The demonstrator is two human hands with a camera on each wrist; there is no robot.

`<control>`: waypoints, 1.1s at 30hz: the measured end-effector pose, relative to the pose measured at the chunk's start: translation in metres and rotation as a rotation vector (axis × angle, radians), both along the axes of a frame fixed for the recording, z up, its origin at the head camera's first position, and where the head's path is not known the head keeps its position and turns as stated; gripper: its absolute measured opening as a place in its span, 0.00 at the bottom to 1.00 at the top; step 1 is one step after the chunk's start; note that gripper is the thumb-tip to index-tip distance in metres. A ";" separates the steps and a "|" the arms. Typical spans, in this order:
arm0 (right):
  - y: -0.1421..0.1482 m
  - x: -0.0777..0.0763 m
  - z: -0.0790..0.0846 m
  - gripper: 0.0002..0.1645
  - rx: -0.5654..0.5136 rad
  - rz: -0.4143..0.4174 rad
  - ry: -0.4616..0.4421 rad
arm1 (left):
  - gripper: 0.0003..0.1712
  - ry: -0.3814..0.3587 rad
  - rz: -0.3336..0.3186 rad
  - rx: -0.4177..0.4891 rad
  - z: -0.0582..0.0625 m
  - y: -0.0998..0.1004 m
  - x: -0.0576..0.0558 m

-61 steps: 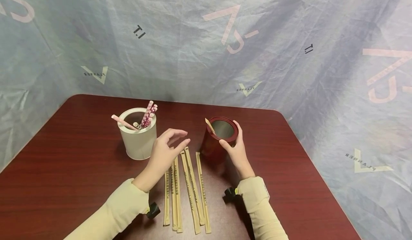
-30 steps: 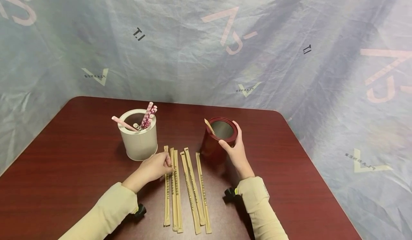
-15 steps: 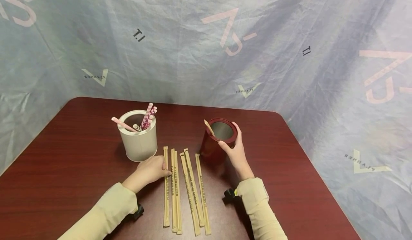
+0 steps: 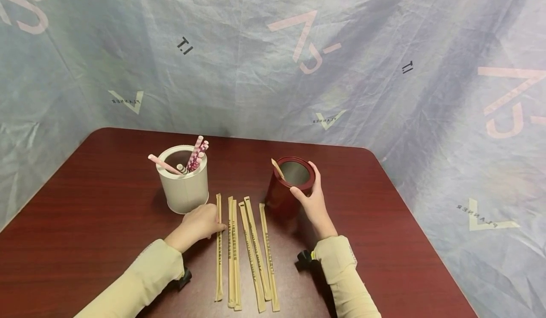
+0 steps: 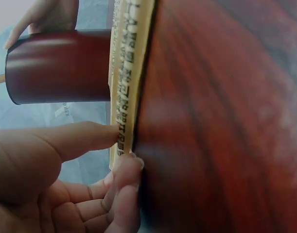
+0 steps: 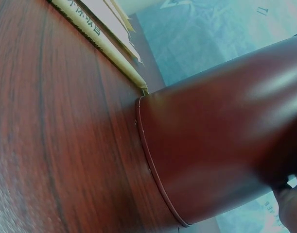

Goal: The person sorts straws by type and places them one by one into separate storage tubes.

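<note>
My left hand [image 4: 198, 225] pinches the leftmost paper-wrapped straw [image 4: 219, 261] near its upper half, thumb and fingertip at its edges. In the left wrist view, printed lettering shows on the wrapped straw [image 5: 126, 73]. Several more wrapped straws [image 4: 251, 247] lie side by side to its right on the table. My right hand [image 4: 315, 206] grips the dark red can [image 4: 281, 197] by its right side, with the thumb at the front of the rim. One wrapped straw [image 4: 277, 168] leans out over that can's left rim. The can stands upright.
A white can [image 4: 185, 195] stands behind my left hand, holding several pink and patterned paper straws [image 4: 196, 154]. The reddish-brown table [image 4: 85, 223] ends at the back against a hanging grey-blue cloth [image 4: 239, 71].
My left hand has come down from above the straws to the leftmost one and pinches it. That straw has shifted slightly left, apart from its neighbours. My right hand stays on the red can.
</note>
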State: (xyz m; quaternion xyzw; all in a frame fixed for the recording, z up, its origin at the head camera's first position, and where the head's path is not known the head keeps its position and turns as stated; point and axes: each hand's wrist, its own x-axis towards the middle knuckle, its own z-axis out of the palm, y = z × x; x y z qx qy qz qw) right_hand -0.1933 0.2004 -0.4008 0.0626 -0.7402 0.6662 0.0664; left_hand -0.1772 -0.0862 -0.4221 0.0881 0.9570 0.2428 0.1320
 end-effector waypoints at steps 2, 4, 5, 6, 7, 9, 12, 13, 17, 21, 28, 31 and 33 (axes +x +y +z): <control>0.002 -0.003 -0.005 0.48 -0.002 -0.002 0.008 | 0.23 -0.039 0.005 0.058 0.001 -0.001 -0.001; 0.002 -0.004 -0.007 0.48 0.000 -0.005 0.020 | 0.20 -0.086 0.014 0.136 0.001 -0.004 -0.003; 0.002 -0.005 -0.008 0.48 0.002 -0.007 0.027 | 0.17 -0.109 0.024 0.181 0.001 -0.005 -0.003; 0.003 -0.005 -0.008 0.48 0.002 -0.008 0.035 | 0.15 -0.131 0.032 0.226 0.001 -0.006 -0.003; 0.002 -0.005 -0.008 0.48 0.003 -0.008 0.043 | 0.12 -0.147 0.038 0.265 0.001 -0.008 -0.003; 0.002 -0.004 -0.009 0.48 0.000 -0.008 0.054 | 0.10 -0.169 0.039 0.335 0.001 -0.011 -0.003; 0.002 -0.004 -0.009 0.48 0.000 -0.010 0.058 | 0.07 -0.202 0.037 0.430 0.003 -0.014 -0.003; 0.002 -0.004 -0.009 0.48 0.001 -0.011 0.057 | 0.06 -0.212 0.039 0.465 0.004 -0.015 -0.003; 0.002 -0.005 -0.010 0.48 0.005 -0.013 0.055 | 0.05 -0.238 0.062 0.592 0.009 -0.016 -0.004; 0.002 -0.005 -0.010 0.48 0.003 -0.004 0.057 | 0.04 -0.227 0.047 0.694 0.018 -0.015 -0.002; 0.003 -0.006 -0.010 0.49 -0.002 -0.004 0.056 | 0.06 -0.195 0.027 0.804 0.038 -0.012 0.001; 0.003 -0.006 -0.010 0.49 0.009 -0.005 0.060 | 0.08 -0.167 0.033 0.830 0.046 -0.011 0.002; 0.003 -0.006 -0.010 0.49 0.011 -0.006 0.061 | 0.10 -0.146 0.044 0.848 0.051 -0.010 0.002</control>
